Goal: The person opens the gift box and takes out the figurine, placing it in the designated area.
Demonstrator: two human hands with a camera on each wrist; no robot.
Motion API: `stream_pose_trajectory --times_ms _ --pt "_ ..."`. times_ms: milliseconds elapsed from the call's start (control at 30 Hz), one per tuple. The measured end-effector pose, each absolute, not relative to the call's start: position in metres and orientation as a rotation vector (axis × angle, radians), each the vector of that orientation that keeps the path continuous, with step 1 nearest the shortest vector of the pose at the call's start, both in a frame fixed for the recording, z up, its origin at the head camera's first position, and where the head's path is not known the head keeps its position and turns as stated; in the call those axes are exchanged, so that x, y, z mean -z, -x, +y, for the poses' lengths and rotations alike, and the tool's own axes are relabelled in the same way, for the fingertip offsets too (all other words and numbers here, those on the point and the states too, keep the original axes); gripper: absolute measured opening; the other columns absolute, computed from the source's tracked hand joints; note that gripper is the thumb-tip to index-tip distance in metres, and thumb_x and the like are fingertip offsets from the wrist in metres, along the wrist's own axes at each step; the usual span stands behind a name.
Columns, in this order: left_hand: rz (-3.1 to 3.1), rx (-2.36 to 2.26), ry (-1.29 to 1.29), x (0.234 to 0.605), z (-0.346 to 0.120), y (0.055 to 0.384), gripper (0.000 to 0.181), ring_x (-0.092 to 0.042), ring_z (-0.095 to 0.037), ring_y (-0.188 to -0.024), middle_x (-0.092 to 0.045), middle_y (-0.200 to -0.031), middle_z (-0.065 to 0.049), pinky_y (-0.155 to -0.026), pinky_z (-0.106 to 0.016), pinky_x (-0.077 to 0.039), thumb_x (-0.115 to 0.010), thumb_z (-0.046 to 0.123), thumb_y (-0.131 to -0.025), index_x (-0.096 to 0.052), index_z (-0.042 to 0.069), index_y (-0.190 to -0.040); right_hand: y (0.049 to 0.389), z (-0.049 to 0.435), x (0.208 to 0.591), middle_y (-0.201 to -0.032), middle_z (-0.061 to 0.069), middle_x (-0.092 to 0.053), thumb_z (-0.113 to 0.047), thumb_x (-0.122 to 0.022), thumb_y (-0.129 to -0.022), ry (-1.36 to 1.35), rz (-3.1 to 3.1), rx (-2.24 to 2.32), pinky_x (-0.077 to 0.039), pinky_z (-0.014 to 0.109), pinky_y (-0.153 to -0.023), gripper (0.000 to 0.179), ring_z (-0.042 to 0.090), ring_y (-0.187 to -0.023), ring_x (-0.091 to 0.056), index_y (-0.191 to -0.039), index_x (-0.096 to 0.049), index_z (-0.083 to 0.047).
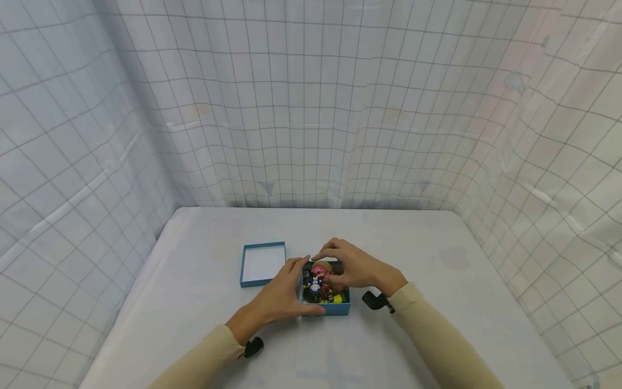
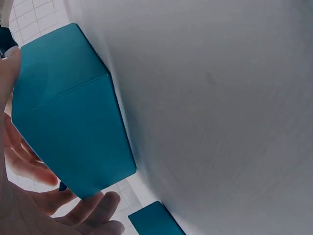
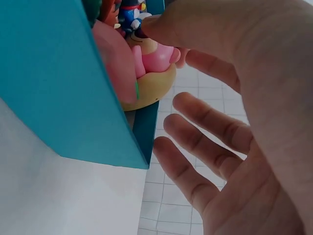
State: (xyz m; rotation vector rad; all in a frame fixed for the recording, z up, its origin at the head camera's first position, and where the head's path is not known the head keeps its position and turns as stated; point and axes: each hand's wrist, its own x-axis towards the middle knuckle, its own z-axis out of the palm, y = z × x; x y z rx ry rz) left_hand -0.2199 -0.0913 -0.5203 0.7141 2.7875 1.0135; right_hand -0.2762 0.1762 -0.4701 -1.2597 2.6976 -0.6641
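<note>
An open blue box full of small toy figurines stands on the table. My left hand holds it at the left, thumb along the near wall and fingers at the far left corner. Over the box, my right hand pinches a pink-and-tan figurine between thumb and index finger. Its other fingers spread loosely past the rim. Beside the thumb sits a blue-and-white figurine. Yellow and red pieces lie near it, partly hidden.
Left of the box, and a little farther back, a blue-rimmed lid lies with its white inside up. The white table ends at a hung sheet with a grid pattern, which also rises on both sides.
</note>
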Motion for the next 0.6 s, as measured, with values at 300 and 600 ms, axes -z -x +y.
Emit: stream_pose_trajectory --times_ms 300,600 --pt "2.779 -1.009 -0.759 0.5212 -0.086 0.2221 0.14 -0.059 -0.04 -0.158 -0.042 -0.179 -0.02 -0.126 -0.064 -0.056 -0.103 0.068 -0.082 -0.031 0.004 -0.183 0.2793 0.1725 0.4658 -0.151 0.009 -0.066 -0.015 -0.087 -0.106 1.292 2.66 0.604 -0.058 0.053 -0.124 0.049 0.028 -0.143 -0.063 -0.153 -0.076 -0.017" --pt "2.83 -0.926 -0.724 0.5225 -0.0871 0.2222 0.141 -0.056 -0.043 -0.16 -0.046 -0.178 -0.022 -0.127 -0.066 -0.055 -0.101 0.073 -0.08 -0.032 0.006 -0.184 0.282 0.1677 0.4701 -0.146 0.007 -0.066 -0.014 -0.087 -0.106 1.283 2.666 0.541 -0.06 0.047 -0.121 0.042 0.023 -0.136 -0.063 -0.147 -0.08 -0.018"
